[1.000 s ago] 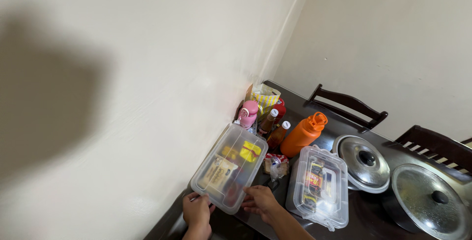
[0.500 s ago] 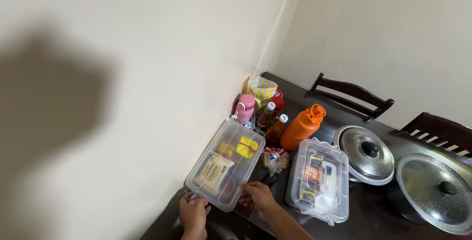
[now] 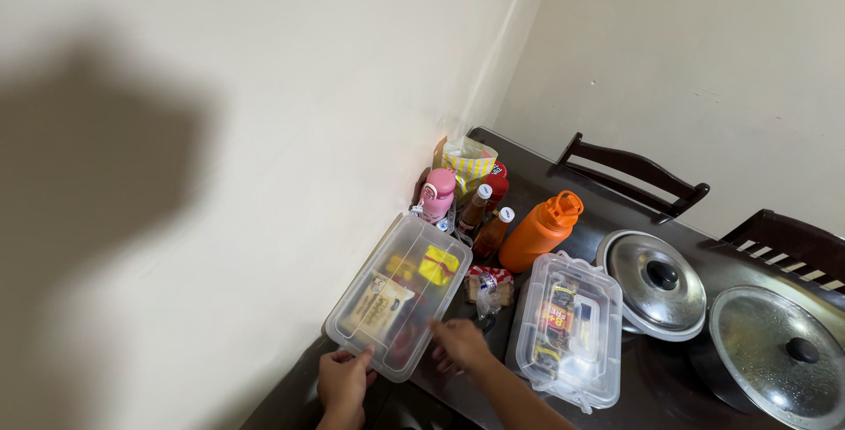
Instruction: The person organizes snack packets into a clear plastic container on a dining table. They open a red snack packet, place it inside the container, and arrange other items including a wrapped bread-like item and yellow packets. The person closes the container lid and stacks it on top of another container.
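A clear plastic lidded box (image 3: 398, 298) with yellow and tan packets inside lies against the wall on the dark table (image 3: 660, 386). My left hand (image 3: 341, 381) grips its near corner. My right hand (image 3: 461, 344) rests at the box's near right edge, fingers apart and blurred; I cannot tell if it grips. A second clear lidded box (image 3: 565, 326) with packets lies just right of my right hand.
Behind the boxes stand an orange bottle (image 3: 543, 231), two sauce bottles (image 3: 485, 218), a pink bottle (image 3: 437, 194) and a yellow striped bag (image 3: 466, 164). Two steel pot lids (image 3: 656, 283) (image 3: 779, 355) lie right. Dark chairs (image 3: 635, 176) line the far side.
The first box has slid slightly toward the wall and me. My right hand has moved along its right edge. The view shifted a little.
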